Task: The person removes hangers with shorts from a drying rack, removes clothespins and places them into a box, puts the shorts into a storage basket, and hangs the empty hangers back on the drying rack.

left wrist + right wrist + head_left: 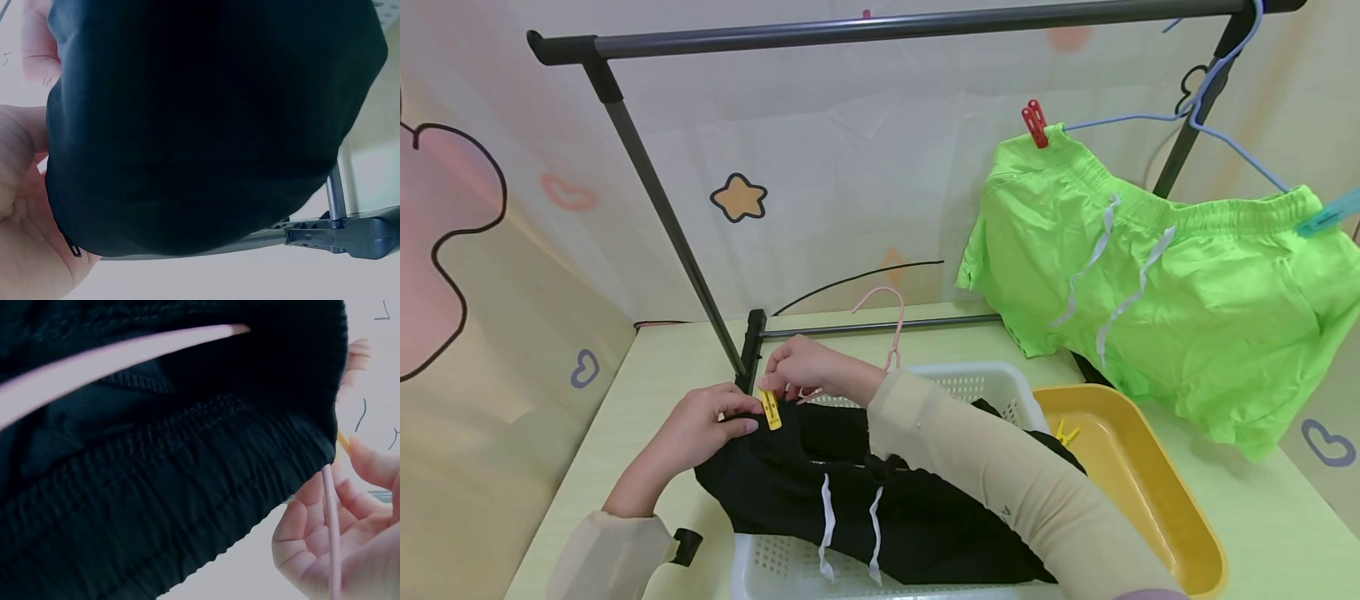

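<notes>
Black shorts [842,492] with white drawstrings lie draped over a white basket [1022,387]. My left hand [703,425] pinches their waistband at the left corner. A yellow clothespin [770,408] sits on that corner, and my right hand [812,369] pinches its upper end. In the right wrist view, the thumb of the right hand [362,531] is against the clothespin [344,442], mostly hidden by cloth. A pink hanger [898,321] runs into the waist opening, its hook upward. The shorts [206,125] hide much of the left hand [37,231] in the left wrist view.
Bright green shorts [1150,283] hang at right from a blue hanger [1213,79], with a red clothespin [1034,125] and a teal one [1330,212]. A dark rack [880,32] stands over the table. A yellow tray [1138,467] beside the basket holds a yellow clothespin [1064,433].
</notes>
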Demonstrator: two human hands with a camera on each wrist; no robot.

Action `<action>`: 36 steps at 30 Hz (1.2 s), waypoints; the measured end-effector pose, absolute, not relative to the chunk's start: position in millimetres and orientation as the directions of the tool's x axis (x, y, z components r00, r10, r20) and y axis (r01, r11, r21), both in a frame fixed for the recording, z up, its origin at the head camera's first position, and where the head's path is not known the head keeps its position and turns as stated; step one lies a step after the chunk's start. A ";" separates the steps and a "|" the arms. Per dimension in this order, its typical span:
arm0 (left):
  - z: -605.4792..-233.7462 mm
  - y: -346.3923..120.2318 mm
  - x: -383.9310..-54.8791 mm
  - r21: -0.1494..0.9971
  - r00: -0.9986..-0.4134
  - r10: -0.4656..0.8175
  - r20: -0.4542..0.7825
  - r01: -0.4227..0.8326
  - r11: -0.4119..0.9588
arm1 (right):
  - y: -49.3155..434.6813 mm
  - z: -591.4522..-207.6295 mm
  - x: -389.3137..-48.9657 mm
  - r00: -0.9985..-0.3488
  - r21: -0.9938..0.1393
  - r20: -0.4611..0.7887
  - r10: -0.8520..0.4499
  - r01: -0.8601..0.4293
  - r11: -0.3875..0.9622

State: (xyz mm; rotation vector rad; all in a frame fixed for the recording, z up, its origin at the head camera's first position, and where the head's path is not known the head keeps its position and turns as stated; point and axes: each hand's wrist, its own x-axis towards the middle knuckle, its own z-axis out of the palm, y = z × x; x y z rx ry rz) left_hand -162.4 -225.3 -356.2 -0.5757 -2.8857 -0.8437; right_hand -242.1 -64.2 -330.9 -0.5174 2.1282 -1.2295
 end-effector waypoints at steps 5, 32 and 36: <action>-357.3 -225.5 -163.1 0.505 -0.928 0.333 0.169 0.372 0.779 | -65.0 -331.3 -240.3 -0.766 -0.884 -0.250 -0.592 -0.069 0.463; -355.3 -225.2 -164.9 0.486 -0.924 0.330 0.193 0.383 0.786 | -54.6 -330.6 -243.7 -0.861 -0.937 -0.223 -0.457 0.060 0.344; -355.6 -225.7 -163.6 0.491 -0.921 0.342 0.186 0.389 0.780 | -49.2 -329.1 -250.6 -0.875 -0.954 -0.207 -0.437 0.083 0.287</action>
